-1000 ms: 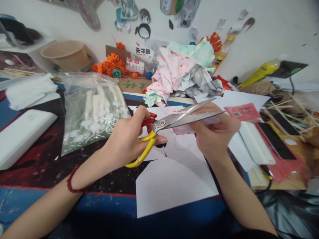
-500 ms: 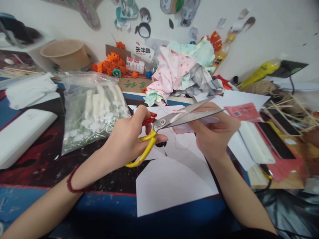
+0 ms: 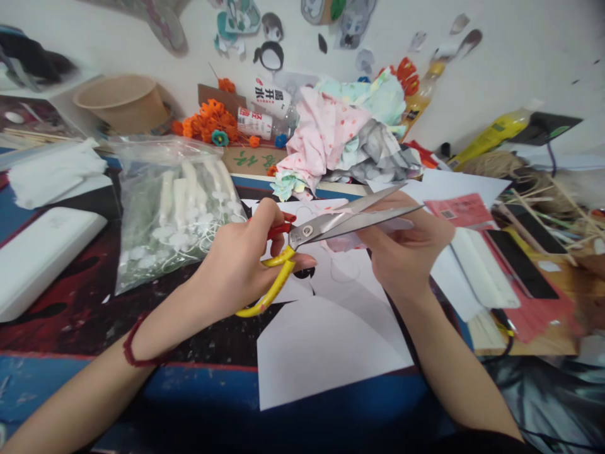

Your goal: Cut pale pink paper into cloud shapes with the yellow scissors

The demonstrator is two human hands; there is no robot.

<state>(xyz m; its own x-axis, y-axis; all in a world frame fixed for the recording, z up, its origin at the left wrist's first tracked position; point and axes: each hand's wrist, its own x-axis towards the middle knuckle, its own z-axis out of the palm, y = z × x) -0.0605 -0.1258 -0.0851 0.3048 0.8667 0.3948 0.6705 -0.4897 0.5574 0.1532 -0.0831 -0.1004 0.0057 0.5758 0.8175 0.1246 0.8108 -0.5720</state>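
Here, the left hand (image 3: 241,252), left of centre in the frame, is curling closed around the red and yellow handles of the scissors (image 3: 307,231). Their blades are standing apart in mid-frame and pointing right. The right hand (image 3: 409,246), right of centre, is pinching a thin pink-spotted piece (image 3: 347,243) between thumb and fingers; the piece is showing at the blades, though how far it reaches between them I cannot tell. A dark red bracelet (image 3: 128,345) is circling the left wrist. Below the hands, a white sheet (image 3: 326,353) is lying at the lower centre. Left of the left hand, a clear plastic bag (image 3: 142,221) is holding pale sticks and white discs. At the upper centre, a crumpled pink dotted cloth (image 3: 321,126) is resting beside orange flowers (image 3: 210,120). At the right edge, a dark-screened phone (image 3: 522,263) is lying near a white slab (image 3: 486,268).
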